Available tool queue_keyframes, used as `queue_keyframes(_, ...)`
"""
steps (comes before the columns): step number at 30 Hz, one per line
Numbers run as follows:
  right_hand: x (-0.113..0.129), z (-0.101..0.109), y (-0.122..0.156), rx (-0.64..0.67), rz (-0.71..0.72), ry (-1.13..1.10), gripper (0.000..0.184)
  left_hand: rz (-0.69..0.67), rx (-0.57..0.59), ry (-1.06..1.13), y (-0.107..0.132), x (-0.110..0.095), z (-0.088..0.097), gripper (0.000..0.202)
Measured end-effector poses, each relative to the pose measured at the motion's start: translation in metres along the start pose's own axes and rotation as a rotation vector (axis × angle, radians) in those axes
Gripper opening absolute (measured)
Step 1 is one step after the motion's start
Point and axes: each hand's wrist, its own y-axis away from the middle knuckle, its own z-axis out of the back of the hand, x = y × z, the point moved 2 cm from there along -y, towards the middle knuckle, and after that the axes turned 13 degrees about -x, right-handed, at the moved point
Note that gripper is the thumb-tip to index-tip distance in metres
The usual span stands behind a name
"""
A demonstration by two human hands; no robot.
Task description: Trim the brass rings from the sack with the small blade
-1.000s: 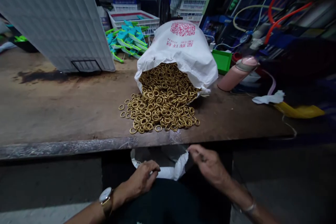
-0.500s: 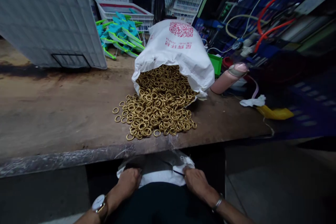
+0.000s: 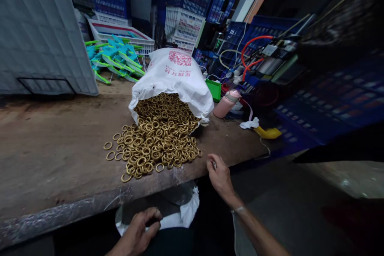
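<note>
My left hand [image 3: 139, 230] is over the white bag [image 3: 187, 210] below the table edge. Its fingers are loosely bent and the thumb stands apart from them, with nothing visible between. My right hand [image 3: 221, 176] is at the table's front edge, right of the rings, its fingers curled together. A small pale spot shows at those fingers; I cannot make out what it is. Many gold-coloured rings [image 3: 159, 140] spill onto the tabletop from the mouth of a white printed sack [image 3: 177, 72] lying on its side.
A grey padded panel [image 3: 45, 32] stands at the left. Behind it are teal and green plastic pieces [image 3: 115, 58] and a white crate [image 3: 144, 44]. Right of the sack are a pink bottle [image 3: 226, 104], a green tray [image 3: 213, 89] and a yellow piece [image 3: 268, 133].
My right hand has left the white bag's rim and risen to the table edge. My left hand has loosened from its grip on the rim. The view has swung right.
</note>
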Motion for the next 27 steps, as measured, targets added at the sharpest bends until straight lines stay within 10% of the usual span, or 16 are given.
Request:
queue_keyframes(14,-0.006,-0.029,-0.040,0.178,-0.059,0.177,0.010,0.074,-0.006,-0.008,-0.001,-0.014,-0.022,0.012)
queue_keyframes(21,0.016,-0.013,-0.024,0.172,-0.230,-0.148,0.011,-0.233,-0.278,0.022,-0.025,-0.061,-0.020,0.022)
queue_keyframes(27,0.059,-0.012,0.020,0.417,-0.423,-0.632,0.016,-0.453,-0.414,-0.102,-0.048,-0.085,-0.015,0.039)
